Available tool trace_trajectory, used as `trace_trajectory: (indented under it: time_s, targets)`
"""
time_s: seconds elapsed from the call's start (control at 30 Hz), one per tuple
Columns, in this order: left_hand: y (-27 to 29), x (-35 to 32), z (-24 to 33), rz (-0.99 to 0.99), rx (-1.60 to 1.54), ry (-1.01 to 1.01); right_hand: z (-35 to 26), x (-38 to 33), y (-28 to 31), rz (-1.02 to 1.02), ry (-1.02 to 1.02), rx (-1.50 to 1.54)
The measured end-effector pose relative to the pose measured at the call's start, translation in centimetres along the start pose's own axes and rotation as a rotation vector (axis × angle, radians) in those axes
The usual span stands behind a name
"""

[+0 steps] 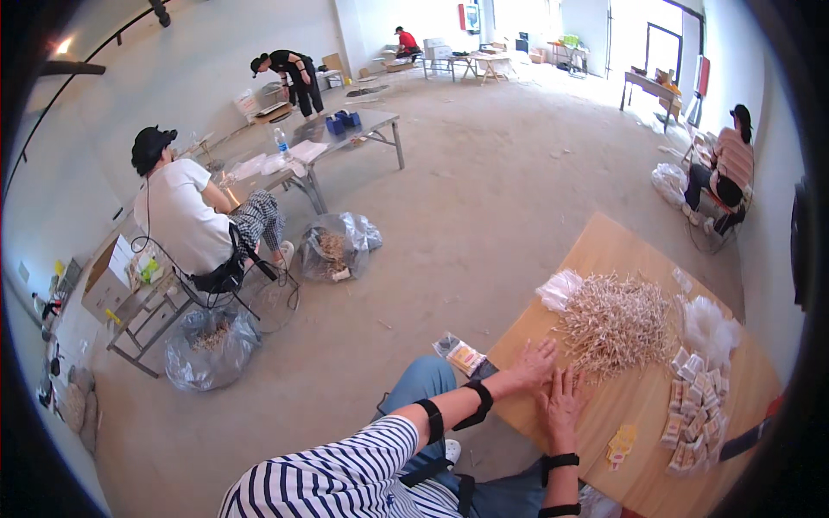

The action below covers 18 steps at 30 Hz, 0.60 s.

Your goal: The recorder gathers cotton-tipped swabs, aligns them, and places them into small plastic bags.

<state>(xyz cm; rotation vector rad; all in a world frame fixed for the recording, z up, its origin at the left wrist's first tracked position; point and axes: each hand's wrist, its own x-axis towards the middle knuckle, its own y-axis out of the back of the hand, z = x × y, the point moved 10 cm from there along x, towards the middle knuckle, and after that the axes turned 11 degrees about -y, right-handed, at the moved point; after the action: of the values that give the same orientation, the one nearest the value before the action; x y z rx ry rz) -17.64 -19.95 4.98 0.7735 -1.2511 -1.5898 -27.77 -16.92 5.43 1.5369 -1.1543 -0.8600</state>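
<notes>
Wood-grain table (pixel 600 246), well loaded

Clock read from tabletop centre. Carries a loose heap of thin pale sticks (pixel 613 326) at 12; a white plastic wad (pixel 560 289) against it, toward 11; crumpled clear plastic (pixel 710 332) at 2; a cluster of small pale packets (pixel 693 419) at 4; yellow cards (pixel 621 445) at 6.

Your sleeve (pixel 337 453) is striped navy and white; your trousers (pixel 416 385), blue; your arm straps (pixel 477 404), black. In front of you, the counter (pixel 594 451) shows light-brown wood grain — the heap of thin sticks (pixel 615 324) pale beige, the packets (pixel 694 421) white and tan, the small cards (pixel 620 444) yellow. Beyond you: floor (pixel 449 233), greyish tan; seated co-worker's shirt (pixel 168 209), white — that co-worker's trousers (pixel 261 214), black-and-white check; far co-worker's top (pixel 407 41), red.
</notes>
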Motion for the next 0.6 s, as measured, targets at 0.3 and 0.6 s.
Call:
trace_trajectory:
  time_s: [0.3,0.6]
  targets:
    - [-0.4,-3.9,3.6,-0.046,-0.030,-0.064,0.3,-1.6,0.4,0.026,0.007,-0.043]
    - [-1.1,-7.8,4.5,-0.060,0.073,-0.117,2.1,-3.0,2.2,-0.082,-0.058,0.032]
